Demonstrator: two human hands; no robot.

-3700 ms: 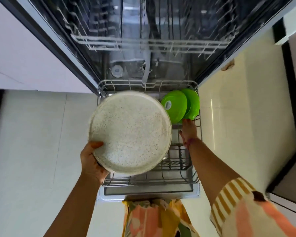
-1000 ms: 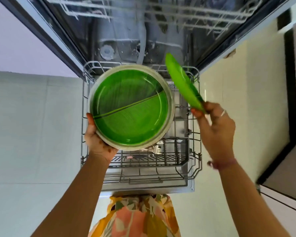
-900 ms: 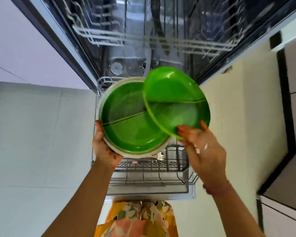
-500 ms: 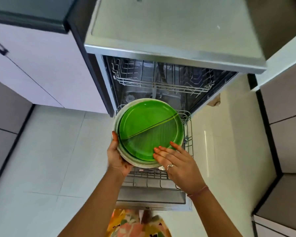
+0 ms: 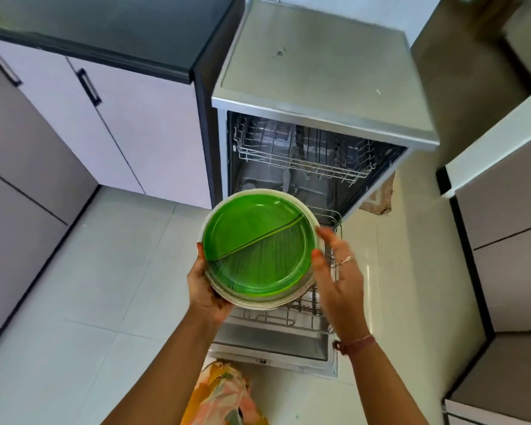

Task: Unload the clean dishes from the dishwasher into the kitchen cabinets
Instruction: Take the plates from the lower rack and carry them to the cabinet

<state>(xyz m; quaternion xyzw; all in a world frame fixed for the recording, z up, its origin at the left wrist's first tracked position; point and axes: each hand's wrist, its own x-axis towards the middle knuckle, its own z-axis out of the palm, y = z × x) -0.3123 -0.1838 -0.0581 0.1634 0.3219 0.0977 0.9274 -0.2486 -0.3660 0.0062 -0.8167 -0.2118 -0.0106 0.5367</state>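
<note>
Gripping stacked plates [image 5: 259, 250], the left hand [image 5: 207, 297] hovers over the open dishwasher [image 5: 319, 96] (rack [image 5: 301, 156] bare); right hand [image 5: 339, 271] spread beside.

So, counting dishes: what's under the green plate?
A white plate, only its rim showing. A second green rim peeks between; anything else is covered.

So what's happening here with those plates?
A person is unloading an open dishwasher. Their left hand grips a stack of plates from beneath: green plates nested on a larger white plate. The right hand is open beside the stack's rim. The lower rack is pulled out below.
</note>
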